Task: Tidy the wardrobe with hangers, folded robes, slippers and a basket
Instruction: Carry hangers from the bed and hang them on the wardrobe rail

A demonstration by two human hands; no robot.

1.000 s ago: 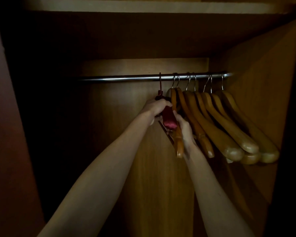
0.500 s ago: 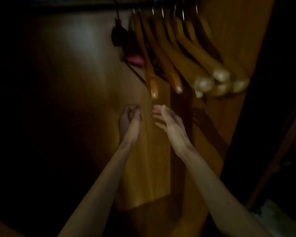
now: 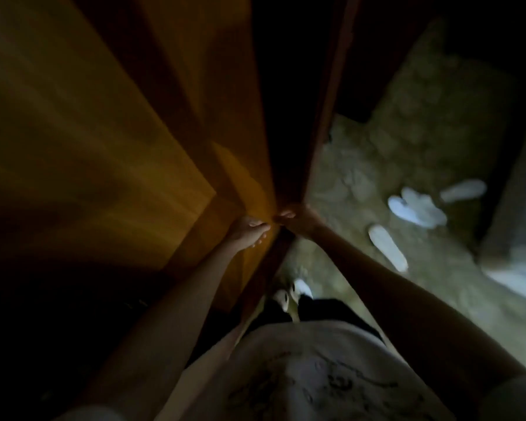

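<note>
As carpet shows, four slippers [image 3: 413, 208]

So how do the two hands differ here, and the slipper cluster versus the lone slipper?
The left hand lies against the lit wardrobe panel; the right hand is over the darker frame edge. The slipper cluster overlaps; the lone slipper lies apart, nearer. Both hands hold nothing; all slippers are white, on carpet.

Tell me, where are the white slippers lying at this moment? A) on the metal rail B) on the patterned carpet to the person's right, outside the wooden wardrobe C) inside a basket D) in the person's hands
B: the white slippers lie scattered on the patterned carpet, right of the wooden wardrobe, and neither hand holds one.
</note>
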